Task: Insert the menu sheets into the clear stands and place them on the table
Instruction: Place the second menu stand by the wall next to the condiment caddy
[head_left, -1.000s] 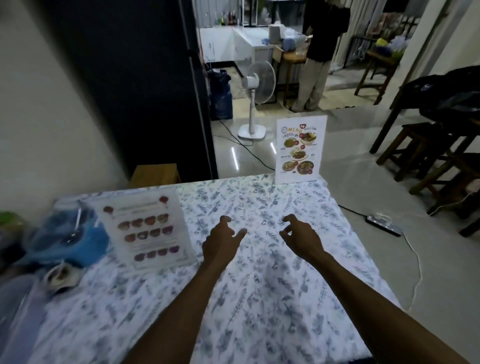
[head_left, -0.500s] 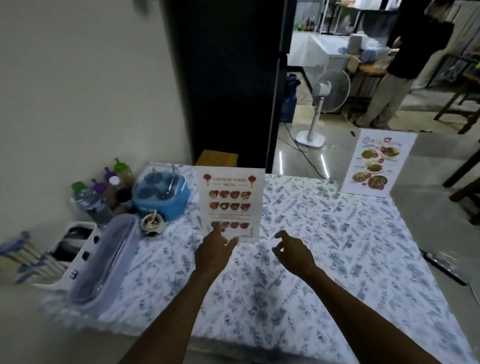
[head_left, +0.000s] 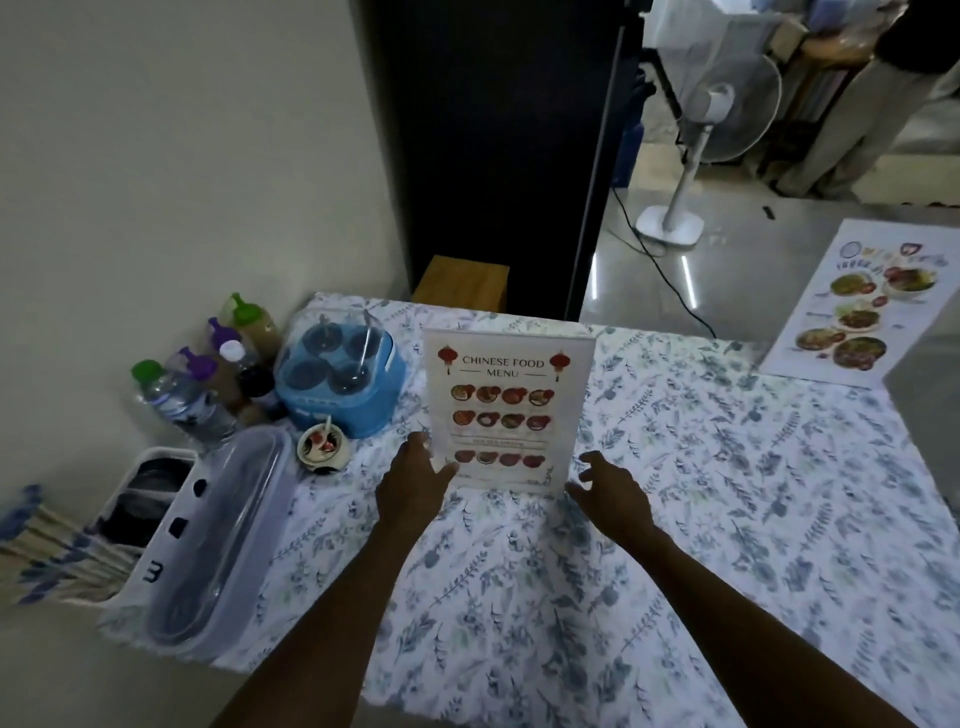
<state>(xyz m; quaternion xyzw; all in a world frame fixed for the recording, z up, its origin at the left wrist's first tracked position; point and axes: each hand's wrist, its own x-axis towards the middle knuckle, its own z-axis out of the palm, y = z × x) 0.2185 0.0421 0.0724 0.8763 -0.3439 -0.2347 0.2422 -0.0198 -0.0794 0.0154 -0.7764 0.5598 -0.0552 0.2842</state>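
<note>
A clear stand with the "Chinese Food Menu" sheet (head_left: 506, 410) stands upright on the floral tablecloth (head_left: 675, 493), near the table's far left. My left hand (head_left: 413, 486) touches its lower left edge, fingers partly curled against it. My right hand (head_left: 613, 493) hovers just off the stand's lower right corner, fingers spread, holding nothing. A second stand with a colourful food menu (head_left: 862, 306) stands at the table's far right corner.
Left of the menu are a blue condiment caddy (head_left: 343, 379), a small sauce bowl (head_left: 322, 447), several bottles (head_left: 208, 379), a clear lidded container (head_left: 223, 535) and a white cutlery box (head_left: 145, 509). Beyond the table stand a fan (head_left: 701, 140) and a person (head_left: 872, 93).
My view swung left, bringing the Chinese menu stand to the centre. Both hands moved forward to its base; the left hand now touches its lower left edge.
</note>
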